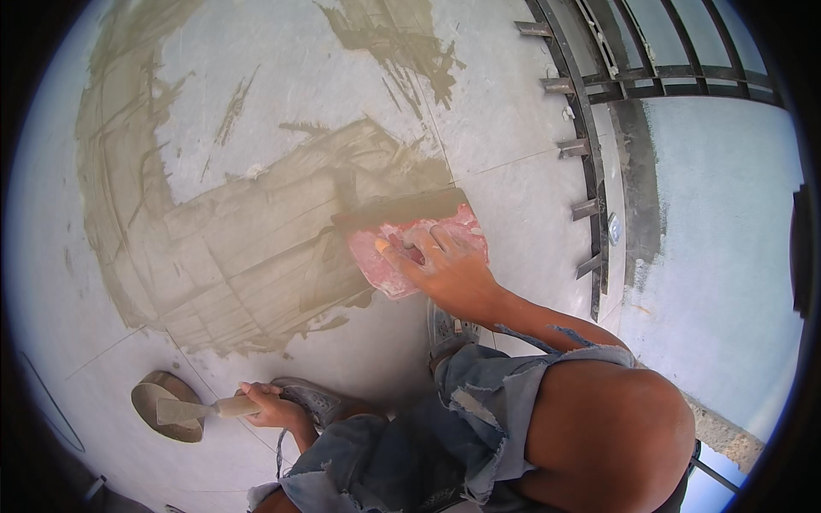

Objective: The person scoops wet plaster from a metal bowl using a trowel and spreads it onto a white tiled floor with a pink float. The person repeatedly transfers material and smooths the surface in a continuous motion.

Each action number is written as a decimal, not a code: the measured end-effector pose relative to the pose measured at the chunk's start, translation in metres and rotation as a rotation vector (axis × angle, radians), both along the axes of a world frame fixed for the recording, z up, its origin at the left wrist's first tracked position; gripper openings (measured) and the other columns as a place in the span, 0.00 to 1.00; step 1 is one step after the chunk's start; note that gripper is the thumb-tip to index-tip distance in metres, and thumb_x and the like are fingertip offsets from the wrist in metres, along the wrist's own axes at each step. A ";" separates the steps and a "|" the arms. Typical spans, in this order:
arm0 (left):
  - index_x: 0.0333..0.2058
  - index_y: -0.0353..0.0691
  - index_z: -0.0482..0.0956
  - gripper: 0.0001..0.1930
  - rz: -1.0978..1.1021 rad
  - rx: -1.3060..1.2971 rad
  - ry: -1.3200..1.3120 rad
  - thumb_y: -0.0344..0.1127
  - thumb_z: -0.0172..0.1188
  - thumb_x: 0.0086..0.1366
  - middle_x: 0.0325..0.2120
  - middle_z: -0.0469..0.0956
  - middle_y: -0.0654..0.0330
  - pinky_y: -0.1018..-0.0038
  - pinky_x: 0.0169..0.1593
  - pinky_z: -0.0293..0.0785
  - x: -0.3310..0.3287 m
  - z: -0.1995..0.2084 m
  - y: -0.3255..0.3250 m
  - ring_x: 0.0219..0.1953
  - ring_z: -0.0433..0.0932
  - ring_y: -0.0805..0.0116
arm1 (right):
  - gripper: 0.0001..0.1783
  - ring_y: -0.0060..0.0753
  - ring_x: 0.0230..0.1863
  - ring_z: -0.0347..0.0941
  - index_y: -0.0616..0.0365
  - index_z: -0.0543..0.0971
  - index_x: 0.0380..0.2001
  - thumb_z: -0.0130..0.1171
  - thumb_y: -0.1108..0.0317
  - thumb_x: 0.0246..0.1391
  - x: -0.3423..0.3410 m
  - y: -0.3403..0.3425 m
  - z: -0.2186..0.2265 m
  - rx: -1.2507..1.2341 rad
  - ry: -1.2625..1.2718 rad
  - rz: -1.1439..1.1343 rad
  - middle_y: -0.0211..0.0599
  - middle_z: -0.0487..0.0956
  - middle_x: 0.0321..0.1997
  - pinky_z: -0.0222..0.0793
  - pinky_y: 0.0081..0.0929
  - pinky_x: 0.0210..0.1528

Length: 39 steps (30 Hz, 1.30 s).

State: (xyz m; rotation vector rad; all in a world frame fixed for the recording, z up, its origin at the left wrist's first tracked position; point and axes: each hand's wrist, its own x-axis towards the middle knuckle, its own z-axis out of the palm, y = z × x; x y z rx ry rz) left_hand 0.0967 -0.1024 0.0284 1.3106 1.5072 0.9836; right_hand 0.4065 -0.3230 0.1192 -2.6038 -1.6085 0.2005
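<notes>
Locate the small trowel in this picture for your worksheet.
In the head view, the small trowel sits lower left, held by the left hand, its blade over a grey grout pile on the tiled floor.

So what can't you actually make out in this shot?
Head view only:
- Floor under the red float: covered by the float and the right hand pressing on it.
- Trowel blade edge: caked in grey paste over a small mound; handle mostly wrapped by the left hand.
- Feet: mostly hidden by the knees and frayed denim shorts.
- Metal gate: cut off by the dark rim of the picture.
</notes>
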 end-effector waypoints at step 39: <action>0.30 0.38 0.69 0.16 0.052 -0.002 0.041 0.38 0.60 0.77 0.17 0.65 0.63 0.73 0.25 0.62 0.016 0.011 -0.005 0.17 0.62 0.73 | 0.38 0.44 0.48 0.81 0.77 0.72 0.65 0.67 0.77 0.49 0.026 0.096 -0.020 0.078 -0.074 -0.255 0.57 0.73 0.62 0.86 0.28 0.34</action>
